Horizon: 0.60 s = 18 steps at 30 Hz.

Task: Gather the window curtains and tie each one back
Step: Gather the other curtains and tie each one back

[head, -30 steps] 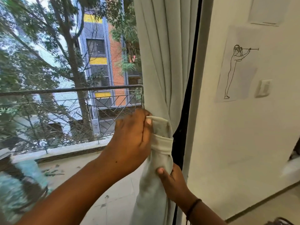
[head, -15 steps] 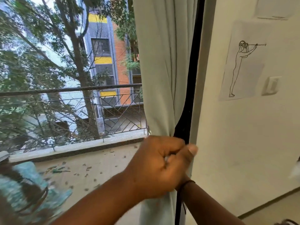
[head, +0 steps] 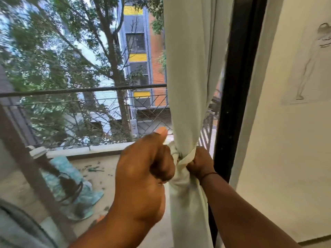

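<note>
My left hand and right hand squeeze the knot. The curtain is soft and light, best gripped there.

A single head-worn camera looks forward and slightly down, close to the curtain beside the dark window frame. It faces out through the glass toward the balcony railing and a tree; the wall fills the right edge.
</note>
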### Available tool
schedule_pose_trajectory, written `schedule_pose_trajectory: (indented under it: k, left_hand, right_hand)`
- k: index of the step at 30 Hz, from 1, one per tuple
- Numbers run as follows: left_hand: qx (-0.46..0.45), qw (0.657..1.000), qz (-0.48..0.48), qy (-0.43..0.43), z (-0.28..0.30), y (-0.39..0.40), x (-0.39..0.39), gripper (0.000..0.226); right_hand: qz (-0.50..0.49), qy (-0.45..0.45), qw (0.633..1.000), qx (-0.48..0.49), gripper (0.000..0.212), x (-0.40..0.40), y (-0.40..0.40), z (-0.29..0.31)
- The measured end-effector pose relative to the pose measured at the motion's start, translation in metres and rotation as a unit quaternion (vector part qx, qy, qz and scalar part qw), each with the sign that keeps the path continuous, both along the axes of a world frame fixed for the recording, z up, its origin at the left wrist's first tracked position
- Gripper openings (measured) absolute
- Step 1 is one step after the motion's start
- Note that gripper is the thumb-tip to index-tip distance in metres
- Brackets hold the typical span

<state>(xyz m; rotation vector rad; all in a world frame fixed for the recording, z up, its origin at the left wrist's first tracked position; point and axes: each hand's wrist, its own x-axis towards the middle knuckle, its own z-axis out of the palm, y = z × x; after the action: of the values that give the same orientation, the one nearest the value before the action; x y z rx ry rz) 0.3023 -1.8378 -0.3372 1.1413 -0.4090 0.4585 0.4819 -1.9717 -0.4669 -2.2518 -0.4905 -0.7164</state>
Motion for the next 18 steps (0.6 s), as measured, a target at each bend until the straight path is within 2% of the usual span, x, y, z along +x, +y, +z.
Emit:
schedule_pose_trajectory:
  k: [3, 5, 8, 12, 14, 15, 16, 18]
  left_hand:
    - [-0.080, 0.996, -0.031, 0.012, 0.009, 0.018, -0.014, 0.042]
    - [-0.085, 0.995, -0.044, 0.027, 0.011, 0.029, -0.023, 0.037]
    - [-0.044, 0.998, -0.023, 0.033, 0.012, 0.045, -0.035, 0.038]
    - [0.052, 0.998, 0.033, -0.004, 0.005, 0.055, -0.034, 0.039]
    - [0.058, 0.996, 0.046, -0.042, -0.002, 0.059, -0.018, 0.040]
    - [0.064, 0.993, 0.083, -0.047, -0.007, 0.059, -0.007, 0.040]
    - [0.074, 0.987, 0.137, -0.028, -0.014, 0.061, 0.008, 0.038]
    - [0.096, 0.965, 0.236, 0.065, -0.029, 0.061, 0.042, 0.032]
  right_hand:
    - [0.012, -0.008, 1.000, -0.005, 0.076, -0.004, 0.018, 0.008]
    - [0.031, -0.034, 0.999, -0.027, 0.065, -0.003, 0.029, 0.008]
    - [0.078, -0.063, 0.994, -0.030, 0.054, -0.004, 0.042, 0.006]
    - [0.088, -0.093, 0.992, -0.011, 0.058, -0.010, 0.047, 0.004]
    - [0.101, -0.058, 0.993, 0.036, 0.076, -0.021, 0.039, 0.003]
    - [0.098, -0.017, 0.993, 0.063, 0.082, -0.029, 0.036, 0.002]
    - [0.082, 0.014, 0.993, 0.081, 0.082, -0.037, 0.032, -0.001]
    - [0.007, 0.056, 0.994, 0.092, 0.066, -0.048, 0.028, -0.010]
